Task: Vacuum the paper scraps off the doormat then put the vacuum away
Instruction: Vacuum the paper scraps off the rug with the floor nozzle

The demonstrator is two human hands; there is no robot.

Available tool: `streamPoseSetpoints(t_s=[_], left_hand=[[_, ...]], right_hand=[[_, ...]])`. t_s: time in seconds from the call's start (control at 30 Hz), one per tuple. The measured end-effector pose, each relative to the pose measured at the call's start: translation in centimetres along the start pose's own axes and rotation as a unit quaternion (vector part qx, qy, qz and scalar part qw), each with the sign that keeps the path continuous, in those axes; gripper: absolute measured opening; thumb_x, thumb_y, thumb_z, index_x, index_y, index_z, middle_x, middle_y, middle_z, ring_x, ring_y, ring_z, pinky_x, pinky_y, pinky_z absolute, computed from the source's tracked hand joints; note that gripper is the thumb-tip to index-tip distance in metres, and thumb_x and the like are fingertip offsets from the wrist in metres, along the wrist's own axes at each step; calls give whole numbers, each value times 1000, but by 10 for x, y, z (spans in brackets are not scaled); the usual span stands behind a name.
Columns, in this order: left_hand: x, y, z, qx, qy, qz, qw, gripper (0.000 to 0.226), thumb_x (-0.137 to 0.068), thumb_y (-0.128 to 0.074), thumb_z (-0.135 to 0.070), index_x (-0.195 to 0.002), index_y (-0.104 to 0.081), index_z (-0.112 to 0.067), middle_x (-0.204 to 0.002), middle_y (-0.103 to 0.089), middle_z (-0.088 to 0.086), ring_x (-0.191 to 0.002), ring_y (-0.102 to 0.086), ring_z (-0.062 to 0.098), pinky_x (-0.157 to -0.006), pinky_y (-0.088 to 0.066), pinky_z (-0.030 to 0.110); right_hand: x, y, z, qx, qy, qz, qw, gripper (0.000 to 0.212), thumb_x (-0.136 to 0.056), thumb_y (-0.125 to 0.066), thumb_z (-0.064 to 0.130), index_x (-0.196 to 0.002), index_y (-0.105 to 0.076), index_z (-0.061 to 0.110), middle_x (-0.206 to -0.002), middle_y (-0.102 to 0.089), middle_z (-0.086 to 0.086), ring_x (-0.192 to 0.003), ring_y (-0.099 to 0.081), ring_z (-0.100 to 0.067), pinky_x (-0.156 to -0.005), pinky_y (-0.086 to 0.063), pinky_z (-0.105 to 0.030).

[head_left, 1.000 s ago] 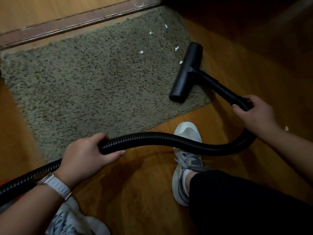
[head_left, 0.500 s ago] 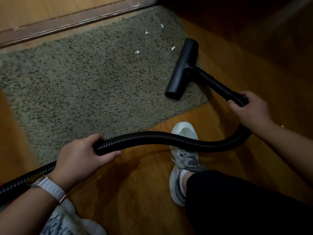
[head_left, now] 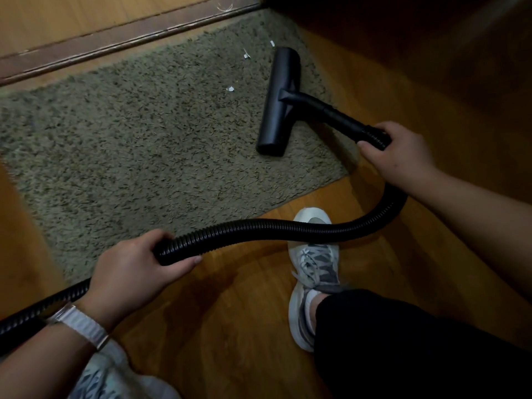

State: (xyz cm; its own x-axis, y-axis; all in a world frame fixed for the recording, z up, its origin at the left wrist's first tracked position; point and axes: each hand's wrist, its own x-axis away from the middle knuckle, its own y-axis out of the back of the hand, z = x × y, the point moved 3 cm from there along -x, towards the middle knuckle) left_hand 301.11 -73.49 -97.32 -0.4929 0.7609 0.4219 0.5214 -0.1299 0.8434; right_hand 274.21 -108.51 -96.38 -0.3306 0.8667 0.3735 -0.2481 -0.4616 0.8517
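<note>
My left hand (head_left: pixel 129 272) and right hand (head_left: pixel 400 151) grip the hose (head_left: pixel 273 227); a few scraps (head_left: pixel 230 89) on the far doormat (head_left: pixel 129 139) are not yet vacuumed, nor the vacuum stowed.

The doormat (head_left: pixel 144 145) is a muted olive-grey shag, flecked all over with short darker strands. The paper scraps (head_left: pixel 230 89) on it are white. The nozzle (head_left: pixel 277 102) is plain matte black, and the hose (head_left: pixel 273 228) is black too, ribbed in fine rings with a dull sheen. The floor (head_left: pixel 230 326) is warm orange-brown wood with faint grain, going deep brown at the far right. The threshold strip (head_left: pixel 115 43) is darker reddish brown. The right shoe (head_left: pixel 313 254) is white at the toe with grey panels and pale grey laces; the trouser leg (head_left: pixel 403 349) is black. The watch strap (head_left: pixel 83 326) looks white or pale silver — the dim light leaves that uncertain. The left shoe (head_left: pixel 109 378) shows a mottled white-and-grey pattern.
</note>
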Motion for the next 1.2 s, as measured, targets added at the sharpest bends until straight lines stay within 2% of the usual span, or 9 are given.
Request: streamPoseSetpoints(t_s=[0.17, 0.27, 0.37, 0.47, 0.6, 0.7, 0.87, 1.07, 1.2], left_hand=[[-1, 0, 4, 10, 7, -5, 1000, 73, -57, -56, -91, -92, -68, -28, -72, -69, -4, -68, -68, 22, -57, -53, 32], [-1, 1, 4, 17, 10, 1, 1000, 73, -55, -59, -91, -92, -68, -27, -69, -66, -7, -65, -66, 21, -54, -50, 29], [-1, 2, 1, 11, 11, 4, 1000, 65, -57, -60, -79, -92, -68, -25, -63, -57, -12, -60, -60, 18, -50, -42, 25], [-1, 1, 5, 12, 6, -5, 1000, 71, -57, -63, -86, -92, -68, -25, -66, -63, -6, -67, -67, 23, -53, -46, 29], [0, 1, 7, 20, 5, -19, 1000, 74, -54, -47, -89, -90, -68, -27, -67, -66, -5, -65, -66, 23, -54, -49, 30], [-1, 3, 7, 26, 3, -20, 999, 76, -55, -45, -91, -90, -67, -26, -66, -64, -6, -65, -66, 22, -55, -52, 32], [-3, 5, 6, 26, 9, -13, 1000, 79, -55, -58, -91, -95, -69, -23, -69, -65, -3, -69, -67, 26, -56, -51, 32], [-1, 5, 4, 12, -7, -32, 999, 77, -54, -44, -90, -90, -69, -26, -66, -66, -4, -65, -68, 24, -52, -49, 30], [0, 8, 1, 12, -30, -50, 998, 82, -54, -37, -96, -86, -69, -27, -56, -58, -11, -55, -64, 19, -44, -38, 21]], right_hand=[[-13, -7, 23, 29, 47, 23, 998, 42, -91, -63, 44, -128, -56, 25, -101, -58, 2, -87, -57, -20, -72, -48, -33], [-22, -11, 42, 37, 73, 34, 996, 41, -91, -62, 44, -128, -56, 26, -103, -58, 2, -90, -58, -21, -77, -51, -35], [-29, -16, 61, 51, 92, 44, 993, 41, -90, -62, 46, -126, -56, 27, -106, -62, -3, -92, -60, -23, -80, -54, -42], [-33, -22, 82, 71, 111, 49, 990, 39, -90, -61, 47, -123, -57, 27, -102, -63, -3, -89, -60, -23, -78, -54, -42], [-36, -27, 104, 88, 142, 49, 985, 36, -90, -62, 46, -119, -59, 25, -101, -64, -3, -86, -62, -24, -78, -55, -46], [-38, -28, 108, 74, 145, 47, 986, 35, -89, -63, 44, -119, -60, 26, -101, -64, -2, -85, -62, -23, -77, -55, -44], [-41, -15, 88, 37, 113, 27, 993, 40, -89, -64, 42, -126, -58, 27, -107, -59, 1, -92, -57, -19, -77, -48, -34], [-28, 6, 38, 1, 41, -3, 999, 42, -90, -64, 40, -129, -57, 28, -113, -57, 4, -100, -55, -17, -87, -47, -35], [-9, 16, 6, -6, 8, -9, 1000, 39, -90, -65, 39, -127, -57, 32, -109, -56, 6, -95, -57, -17, -82, -50, -35]])
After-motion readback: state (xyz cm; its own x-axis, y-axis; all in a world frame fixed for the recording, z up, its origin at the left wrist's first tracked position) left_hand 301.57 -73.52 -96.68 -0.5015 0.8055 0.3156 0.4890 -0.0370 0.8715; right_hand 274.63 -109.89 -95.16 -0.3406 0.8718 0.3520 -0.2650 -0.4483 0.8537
